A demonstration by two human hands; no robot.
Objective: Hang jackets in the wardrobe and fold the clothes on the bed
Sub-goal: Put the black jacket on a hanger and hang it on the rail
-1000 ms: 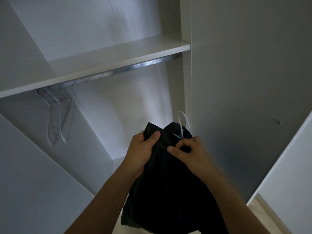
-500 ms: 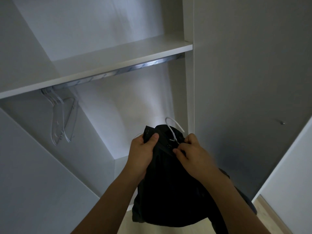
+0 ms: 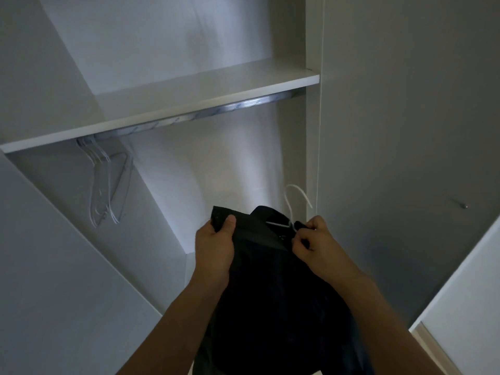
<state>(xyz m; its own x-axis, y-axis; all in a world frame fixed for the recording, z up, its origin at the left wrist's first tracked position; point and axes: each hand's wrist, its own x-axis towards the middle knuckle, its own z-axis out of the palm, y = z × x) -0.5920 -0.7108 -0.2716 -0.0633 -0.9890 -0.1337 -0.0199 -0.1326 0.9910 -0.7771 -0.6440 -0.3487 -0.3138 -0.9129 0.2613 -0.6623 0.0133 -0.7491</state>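
A dark jacket point(image 3: 273, 288) hangs in front of me, below the open wardrobe. My left hand point(image 3: 215, 249) grips its left collar edge, thumb on top. My right hand point(image 3: 316, 240) pinches the right collar edge next to a white hanger point(image 3: 293, 201), whose hook sticks up out of the collar. The metal rail point(image 3: 216, 110) runs under the white shelf point(image 3: 167, 104), well above the jacket. The lower jacket is hidden by my forearms and the frame edge.
Several empty white hangers point(image 3: 104, 185) hang at the rail's left end. A wardrobe side panel point(image 3: 313, 158) stands just right of the hanger hook. A grey door point(image 3: 405, 158) with a small knob point(image 3: 464, 205) is at the right. Another door panel point(image 3: 54, 266) slants across the left.
My hands have drawn apart, spreading the collar wider. The hanger hook has shifted right and stands higher above the collar. The jacket stays at about the same height.
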